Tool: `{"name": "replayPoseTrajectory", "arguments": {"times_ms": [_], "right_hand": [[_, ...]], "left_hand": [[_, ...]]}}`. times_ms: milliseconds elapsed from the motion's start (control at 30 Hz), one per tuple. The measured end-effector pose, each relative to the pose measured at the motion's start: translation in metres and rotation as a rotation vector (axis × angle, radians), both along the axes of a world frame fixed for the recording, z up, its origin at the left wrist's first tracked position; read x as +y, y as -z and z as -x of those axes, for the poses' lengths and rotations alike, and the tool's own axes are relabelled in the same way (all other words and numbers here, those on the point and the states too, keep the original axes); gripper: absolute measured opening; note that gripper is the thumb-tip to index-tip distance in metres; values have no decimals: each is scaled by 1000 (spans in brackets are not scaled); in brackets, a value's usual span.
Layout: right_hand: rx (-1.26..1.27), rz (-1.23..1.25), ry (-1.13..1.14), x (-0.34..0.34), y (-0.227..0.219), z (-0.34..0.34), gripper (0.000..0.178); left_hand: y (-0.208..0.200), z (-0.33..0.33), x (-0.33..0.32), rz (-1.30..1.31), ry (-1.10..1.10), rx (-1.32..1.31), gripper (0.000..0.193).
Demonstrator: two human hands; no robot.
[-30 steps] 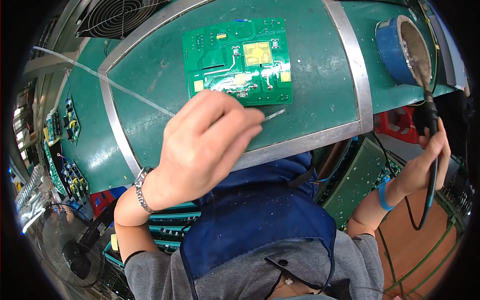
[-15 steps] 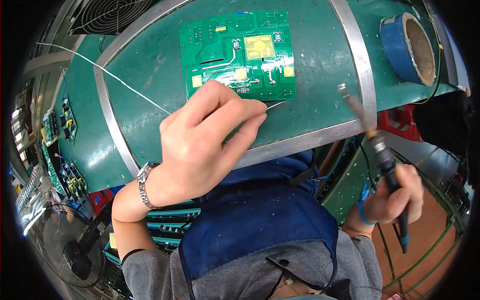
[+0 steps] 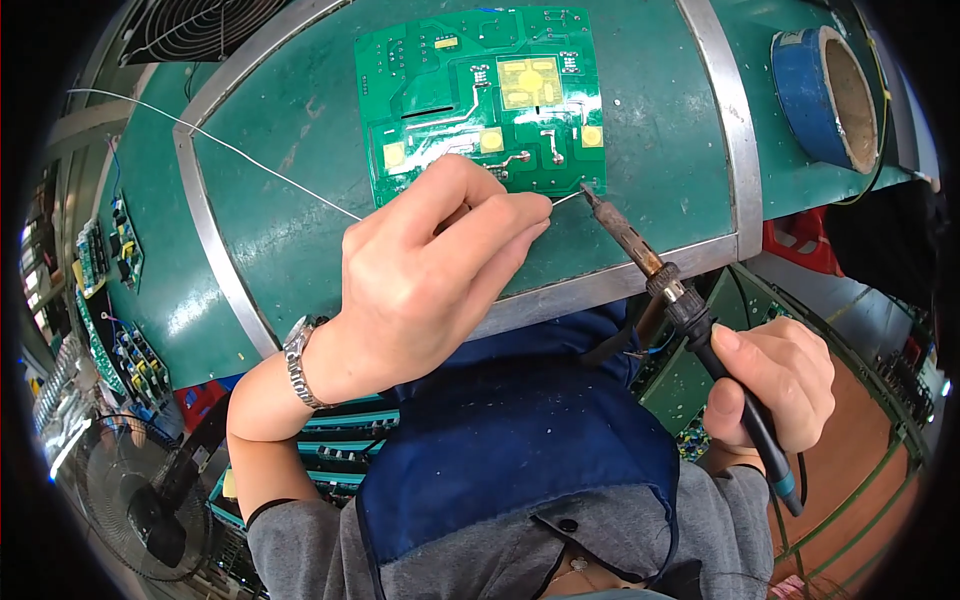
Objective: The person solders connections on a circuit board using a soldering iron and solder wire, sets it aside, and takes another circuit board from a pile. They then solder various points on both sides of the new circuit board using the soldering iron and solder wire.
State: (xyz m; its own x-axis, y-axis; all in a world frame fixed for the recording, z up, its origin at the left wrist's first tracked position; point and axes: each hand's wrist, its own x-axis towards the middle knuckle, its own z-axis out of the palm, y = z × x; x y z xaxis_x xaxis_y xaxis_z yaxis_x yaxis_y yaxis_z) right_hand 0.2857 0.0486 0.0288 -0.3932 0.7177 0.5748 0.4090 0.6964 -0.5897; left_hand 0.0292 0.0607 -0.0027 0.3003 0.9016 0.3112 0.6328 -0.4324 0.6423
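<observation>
A green circuit board (image 3: 478, 100) with yellow pads lies on the green bench mat. My left hand (image 3: 430, 270) pinches a thin solder wire (image 3: 240, 155), whose end sticks out toward the board's lower right corner. My right hand (image 3: 770, 385) grips the dark handle of a soldering iron (image 3: 680, 300). The iron's tip meets the wire end at the board's lower right edge.
A blue tape roll (image 3: 825, 85) lies at the bench's right. A metal strip frames the green bench mat (image 3: 280, 230). A fan grille (image 3: 190, 30) is at the top left. Racks of green circuit boards (image 3: 120, 300) stand to the left, and a floor fan (image 3: 130, 500) stands below.
My right hand has brought the soldering iron from the far right, near the tape roll, up to the board's lower right corner. My left hand has kept its place with the wire.
</observation>
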Motion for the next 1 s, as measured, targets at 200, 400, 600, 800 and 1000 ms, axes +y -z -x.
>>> {"name": "replayPoseTrajectory", "arguments": {"times_ms": [200,400,600,800,1000], "right_hand": [[-281,-105,-96,3,-25,6,18],[-416,-102,-120,2,-42,11,18],[-177,-32,10,-1,-35,0,24],[35,110,145,2,-17,-7,31],[70,286,236,4,-16,-5,31]], "left_hand": [[1,-2,1,-46,19,-23,22],[-3,1,0,-5,-62,-30,21],[1,3,1,-34,-64,-39,22],[-2,2,1,-17,-63,-31,22],[3,3,1,-20,-34,-61,21]]}}
